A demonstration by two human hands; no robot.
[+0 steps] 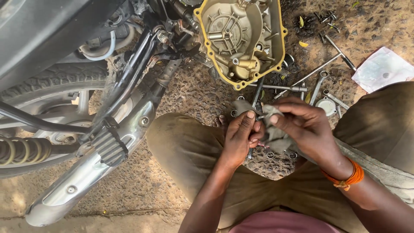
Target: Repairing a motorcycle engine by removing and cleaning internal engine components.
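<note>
At frame centre I see my left hand (239,138) pinching a small metal part (258,117) between thumb and fingers, while my right hand (304,125) presses a grey rag (276,133) against it, fingers closed on the cloth. Above them, the gold engine cover (241,39) lies on the ground, wrenches (319,77) scattered at upper right.

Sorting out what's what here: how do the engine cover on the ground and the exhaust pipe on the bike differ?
The engine cover is gold-toned, broad and dished, with ribs inside and a yellow gasket rim; the exhaust pipe is silvery, long and tapered. The engine cover lies loose on the gravel, inner side up; the exhaust pipe sits beside the rear wheel. Both are metal motorcycle parts.
</note>
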